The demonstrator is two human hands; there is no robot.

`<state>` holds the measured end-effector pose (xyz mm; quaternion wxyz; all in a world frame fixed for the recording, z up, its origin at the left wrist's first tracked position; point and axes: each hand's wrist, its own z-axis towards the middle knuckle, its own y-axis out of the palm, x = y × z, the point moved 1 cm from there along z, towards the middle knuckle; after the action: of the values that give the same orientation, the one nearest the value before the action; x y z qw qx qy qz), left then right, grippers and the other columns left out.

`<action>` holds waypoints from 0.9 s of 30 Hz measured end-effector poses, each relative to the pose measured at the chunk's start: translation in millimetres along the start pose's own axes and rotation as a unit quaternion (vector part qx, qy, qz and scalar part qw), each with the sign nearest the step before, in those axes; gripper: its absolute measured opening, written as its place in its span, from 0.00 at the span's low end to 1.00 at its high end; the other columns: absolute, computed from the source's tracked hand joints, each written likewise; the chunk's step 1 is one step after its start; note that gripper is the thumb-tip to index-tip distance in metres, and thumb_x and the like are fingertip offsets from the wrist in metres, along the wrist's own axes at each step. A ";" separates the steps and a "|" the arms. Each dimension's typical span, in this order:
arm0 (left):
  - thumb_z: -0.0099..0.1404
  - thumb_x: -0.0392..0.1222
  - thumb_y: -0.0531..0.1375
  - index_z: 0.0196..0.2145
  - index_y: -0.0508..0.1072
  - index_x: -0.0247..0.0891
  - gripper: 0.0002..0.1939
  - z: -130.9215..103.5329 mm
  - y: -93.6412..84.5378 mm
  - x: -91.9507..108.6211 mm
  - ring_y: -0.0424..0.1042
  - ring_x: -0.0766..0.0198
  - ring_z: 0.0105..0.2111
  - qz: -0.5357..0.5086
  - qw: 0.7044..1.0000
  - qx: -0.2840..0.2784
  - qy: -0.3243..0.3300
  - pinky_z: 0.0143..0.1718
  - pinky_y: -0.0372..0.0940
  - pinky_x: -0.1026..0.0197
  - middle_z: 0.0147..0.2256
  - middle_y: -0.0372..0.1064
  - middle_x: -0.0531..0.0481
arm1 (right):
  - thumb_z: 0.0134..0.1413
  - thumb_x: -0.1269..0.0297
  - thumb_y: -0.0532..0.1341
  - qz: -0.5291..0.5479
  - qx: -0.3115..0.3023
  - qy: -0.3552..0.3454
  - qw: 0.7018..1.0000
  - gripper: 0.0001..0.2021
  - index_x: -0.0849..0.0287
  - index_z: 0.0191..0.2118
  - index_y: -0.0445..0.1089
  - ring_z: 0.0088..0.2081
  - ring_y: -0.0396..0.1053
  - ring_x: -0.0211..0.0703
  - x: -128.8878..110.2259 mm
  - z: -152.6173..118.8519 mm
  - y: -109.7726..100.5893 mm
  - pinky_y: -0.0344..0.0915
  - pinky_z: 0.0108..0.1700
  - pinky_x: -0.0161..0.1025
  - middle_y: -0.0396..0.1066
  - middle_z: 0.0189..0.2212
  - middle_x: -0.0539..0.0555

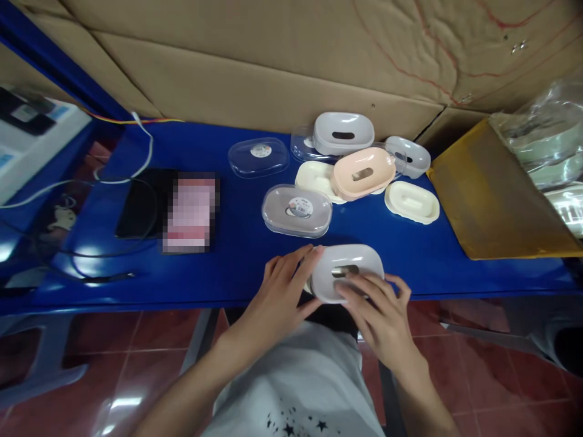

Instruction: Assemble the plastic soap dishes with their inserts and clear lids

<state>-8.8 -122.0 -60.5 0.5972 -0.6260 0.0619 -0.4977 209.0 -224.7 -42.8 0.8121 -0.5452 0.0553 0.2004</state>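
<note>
Holding pale oval dish (362, 257) at 6 o'clock edge of blue table (239, 243), with left hand (280, 291) at 9 o'clock, right hand (387, 315) at 4 o'clock; could fall, if gripped too loosely.

The person's left hand (285, 282) and right hand (380, 306) are holding a white oval dish (327, 282) with a slot in its middle, at the near edge of the blue table (241, 267). Just beyond it, a clear lid (277, 215) with a round label is lying near cream trays (314, 176) (416, 203) and a peach dish (378, 161). Another clear lid (241, 159) is resting farther left, and more pale dishes (344, 144) (421, 159) are sitting toward the cardboard (228, 79). On the left, a pixelated pink-screened device (190, 212) is lying beside a black object (136, 206); on the right, an open box (492, 194) is standing near plastic-wrapped dishes (553, 145).
</note>
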 end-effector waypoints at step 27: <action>0.73 0.43 0.64 0.69 0.61 0.44 0.31 3.5 -4.3 -2.1 0.62 0.41 0.69 -0.001 1.000 0.009 0.012 0.65 0.60 0.38 0.71 0.57 0.34 | 0.75 0.57 0.54 -0.168 -0.001 0.093 0.981 0.23 0.52 0.69 0.66 0.67 0.66 0.64 149.6 65.8 -21.6 0.60 0.66 0.63 0.66 0.70 0.64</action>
<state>-9.7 -117.0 -57.5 0.6019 -0.6143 0.0640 -0.5062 345.6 -132.3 -44.0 0.8248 -0.5641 0.0376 0.0093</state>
